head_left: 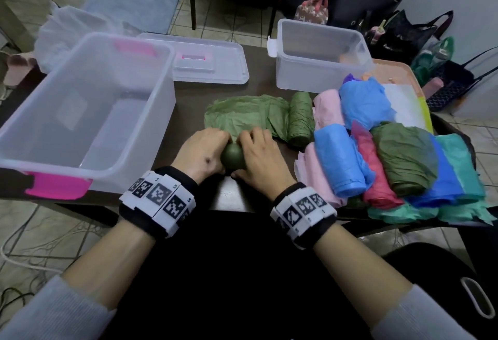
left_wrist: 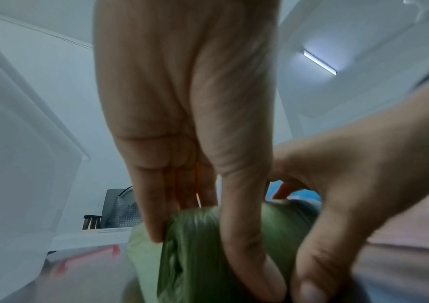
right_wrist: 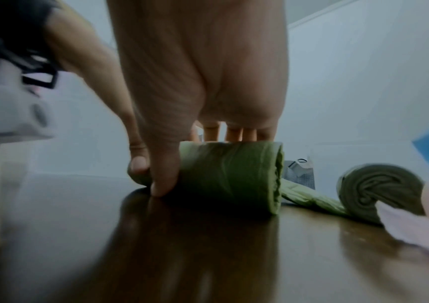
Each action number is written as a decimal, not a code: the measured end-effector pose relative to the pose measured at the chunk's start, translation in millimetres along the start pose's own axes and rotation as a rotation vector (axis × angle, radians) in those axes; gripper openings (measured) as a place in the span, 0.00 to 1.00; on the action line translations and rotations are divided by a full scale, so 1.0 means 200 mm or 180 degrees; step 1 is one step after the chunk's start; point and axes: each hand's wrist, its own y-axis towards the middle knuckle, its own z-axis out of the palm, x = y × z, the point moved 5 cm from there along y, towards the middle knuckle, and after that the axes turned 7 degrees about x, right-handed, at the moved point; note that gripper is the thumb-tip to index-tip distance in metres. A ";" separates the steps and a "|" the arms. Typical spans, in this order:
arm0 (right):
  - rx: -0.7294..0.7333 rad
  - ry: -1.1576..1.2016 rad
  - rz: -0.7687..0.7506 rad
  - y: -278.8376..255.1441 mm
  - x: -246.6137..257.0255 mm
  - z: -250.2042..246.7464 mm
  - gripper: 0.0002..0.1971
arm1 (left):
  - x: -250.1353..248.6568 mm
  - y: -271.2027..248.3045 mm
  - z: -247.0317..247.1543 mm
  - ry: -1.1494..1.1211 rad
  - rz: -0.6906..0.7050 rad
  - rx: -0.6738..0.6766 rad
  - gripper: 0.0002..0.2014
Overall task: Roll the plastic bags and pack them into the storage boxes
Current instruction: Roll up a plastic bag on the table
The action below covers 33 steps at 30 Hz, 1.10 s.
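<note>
1. Head view, far left: the large storage box [head_left: 80, 102] with pink latches sits open on the counter [head_left: 231, 197], near the left elbow; a wide sweep could knock it.
2. The left hand [head_left: 200, 151] and right hand [head_left: 260, 156] curl over the green bag roll [head_left: 233, 155], thumbs tucked under it. Uneven pressure could make the roll skew into a cone or spring loose.
3. The unrolled tail [head_left: 242, 116] lies crumpled ahead; wrinkles may bulk it.
4. Right: the loose pile of bags [head_left: 390, 156] overhangs the edge and might slide off.
</note>
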 end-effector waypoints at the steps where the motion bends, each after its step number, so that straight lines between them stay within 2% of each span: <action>1: -0.0111 -0.0088 -0.0064 -0.03 0.02 0.00 0.30 | 0.01 -0.01 0.00 -0.0012 -0.0056 0.0092 0.28; 5: -0.0107 0.0015 -0.0119 -0.16 0.11 0.04 0.31 | 0.04 -0.06 0.04 -0.0162 -0.0191 0.0418 0.29; 8: -0.0113 0.0089 -0.0139 -0.22 0.14 0.07 0.28 | 0.08 -0.10 0.06 -0.0307 -0.0206 0.0680 0.31; 10: 0.0097 0.0062 -0.0277 -0.21 0.16 0.06 0.25 | 0.10 -0.10 0.06 -0.0419 -0.0157 0.0705 0.33; 13: 0.0380 0.0239 -0.0320 -0.15 0.11 0.03 0.26 | 0.09 -0.12 0.04 -0.0398 -0.0016 0.0362 0.35; 15: 0.0590 0.0396 -0.0320 -0.09 0.08 0.01 0.28 | 0.09 -0.14 0.02 -0.0421 0.0062 0.0053 0.29; 17: 0.0874 0.0314 -0.0365 -0.02 0.06 -0.01 0.30 | 0.09 -0.15 0.02 -0.0489 0.0073 -0.0044 0.24; 19: 0.1171 0.0228 -0.0382 0.03 0.03 -0.02 0.29 | 0.09 -0.16 0.04 -0.0594 0.0021 -0.0116 0.23; 21: 0.1297 0.0521 -0.0312 0.08 -0.01 -0.04 0.29 | 0.08 -0.14 0.04 -0.0679 0.0016 -0.0201 0.22; 24: 0.1224 0.1124 -0.0038 0.14 -0.07 -0.06 0.32 | 0.06 -0.10 0.03 -0.0615 0.0044 -0.0147 0.18; 26: 0.1104 0.1208 -0.0011 0.17 -0.09 -0.06 0.27 | 0.05 -0.07 0.02 -0.0661 0.0068 -0.0080 0.17; 29: 0.0654 0.1052 -0.0043 0.14 -0.08 -0.08 0.22 | 0.06 -0.03 0.02 -0.0725 0.0014 0.0062 0.17; 31: 0.0175 0.0646 -0.0057 0.09 -0.03 -0.09 0.16 | 0.06 0.01 0.01 -0.0722 -0.0066 0.0189 0.15; 33: -0.0110 0.0287 -0.0093 0.03 0.03 -0.07 0.11 | 0.06 0.03 -0.01 -0.0759 -0.0131 0.0290 0.13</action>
